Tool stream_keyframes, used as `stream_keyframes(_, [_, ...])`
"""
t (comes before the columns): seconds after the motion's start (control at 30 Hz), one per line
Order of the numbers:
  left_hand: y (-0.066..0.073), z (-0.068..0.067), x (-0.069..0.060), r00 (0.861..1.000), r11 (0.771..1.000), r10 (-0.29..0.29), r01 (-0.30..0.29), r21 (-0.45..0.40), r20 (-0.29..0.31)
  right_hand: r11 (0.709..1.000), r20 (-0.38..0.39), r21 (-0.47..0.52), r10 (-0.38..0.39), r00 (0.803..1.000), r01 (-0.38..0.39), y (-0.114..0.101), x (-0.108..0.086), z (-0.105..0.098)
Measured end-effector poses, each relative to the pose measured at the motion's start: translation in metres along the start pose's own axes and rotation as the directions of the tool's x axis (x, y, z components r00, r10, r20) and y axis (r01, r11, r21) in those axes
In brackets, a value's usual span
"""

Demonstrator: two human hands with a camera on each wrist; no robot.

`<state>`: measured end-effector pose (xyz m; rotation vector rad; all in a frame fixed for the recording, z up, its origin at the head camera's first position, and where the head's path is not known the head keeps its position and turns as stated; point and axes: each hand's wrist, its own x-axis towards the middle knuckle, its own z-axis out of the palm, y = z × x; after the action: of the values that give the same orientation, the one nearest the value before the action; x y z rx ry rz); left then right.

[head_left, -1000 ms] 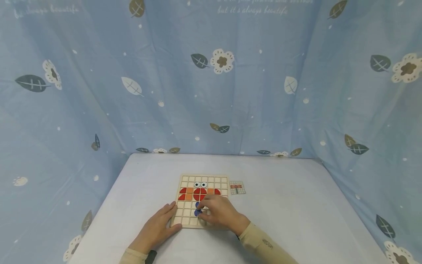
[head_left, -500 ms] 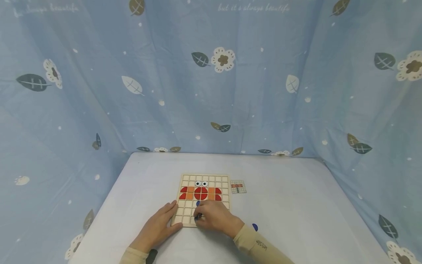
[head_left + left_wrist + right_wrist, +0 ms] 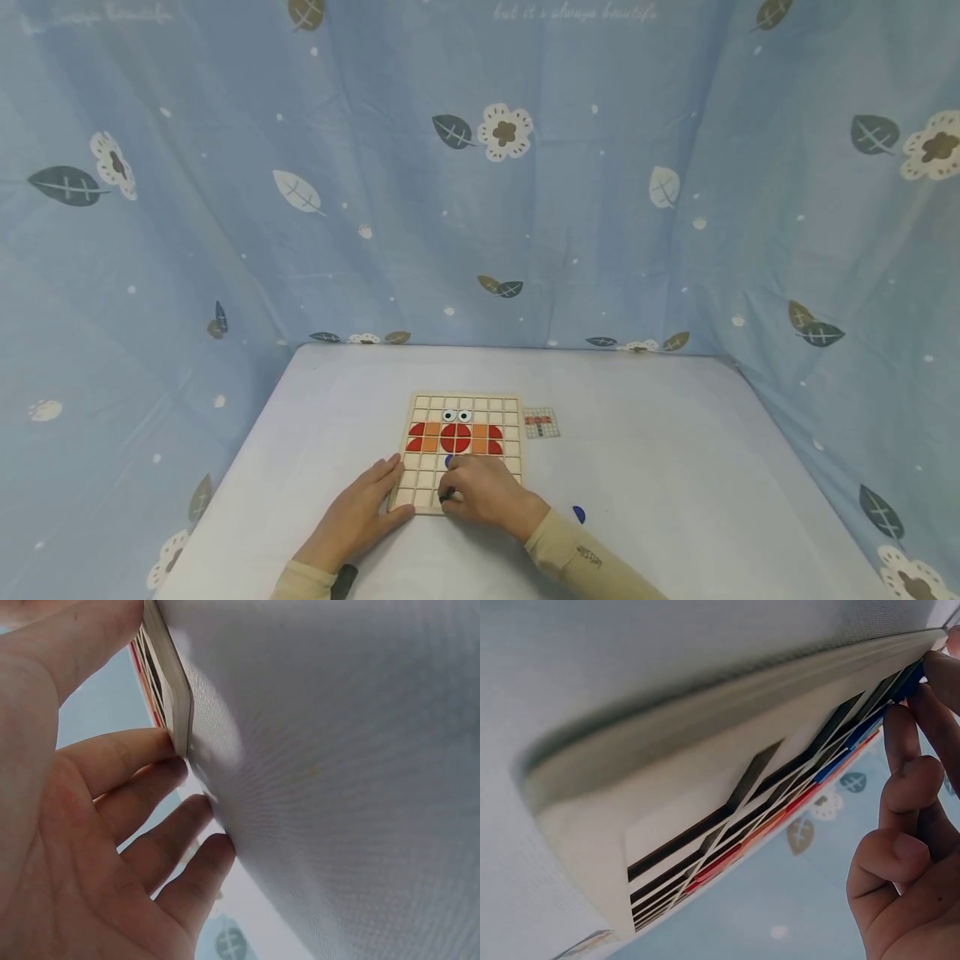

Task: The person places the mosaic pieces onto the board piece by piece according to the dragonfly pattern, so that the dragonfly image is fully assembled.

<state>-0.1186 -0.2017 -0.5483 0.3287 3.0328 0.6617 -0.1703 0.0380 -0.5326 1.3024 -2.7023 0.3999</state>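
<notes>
In the head view a wooden grid board [image 3: 405, 481] lies flat on the table, bearing a pattern of red [image 3: 455, 438] and orange pieces [image 3: 479, 438] with two eye pieces [image 3: 457, 416] above. My left hand [image 3: 352, 518] rests against its left edge and near-left corner, fingers extended and thumb apart. My right hand [image 3: 487, 493] is over the lower middle of the board, fingertips pinching a blue piece [image 3: 910, 681]; its exact shape is hidden. Another blue piece [image 3: 449, 461] sits in the grid below the red circle, partly covered by the right hand.
Right of the board lies a small pattern card [image 3: 542, 422]. A blue half-round piece [image 3: 579, 514] is on the white table [image 3: 660, 450], beside the right forearm. Blue patterned cloth [image 3: 405, 208] hangs behind and along both sides.
My right hand has shifted slightly down toward the board's near edge, uncovering the right-hand red and orange pieces. The loose blue half-round has come into sight beside the forearm. The left hand stays put.
</notes>
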Motion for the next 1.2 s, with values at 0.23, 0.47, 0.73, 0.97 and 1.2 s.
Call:
stream_keyframes(0.23, [-0.001,0.001,0.0,1.0,1.0,0.002,-0.002,-0.001,0.005,1.0,0.002,-0.014,-0.002,1.0,0.002,-0.004,0.002,-0.002])
stream_keyframes(0.47, [0.0,0.0,-0.001,1.0,1.0,-0.007,0.007,-0.004,0.009,0.999,0.002,-0.035,0.017,1.0,-0.017,-0.007,0.003,0.0])
stream_keyframes(0.73, [0.001,-0.001,-0.001,1.0,1.0,-0.014,0.014,-0.002,0.021,0.999,-0.024,-0.049,0.014,1.0,-0.015,-0.008,0.001,0.0])
stream_keyframes(0.97, [0.0,0.0,-0.001,1.0,1.0,0.0,0.0,-0.002,0.0,0.998,-0.068,-0.063,0.007,0.998,-0.011,-0.006,-0.004,-0.005])
stream_keyframes(1.2, [-0.001,0.002,0.0,1.0,1.0,-0.001,0.001,0.003,-0.005,0.999,-0.115,0.001,0.04,0.993,-0.04,-0.001,-0.019,-0.024])
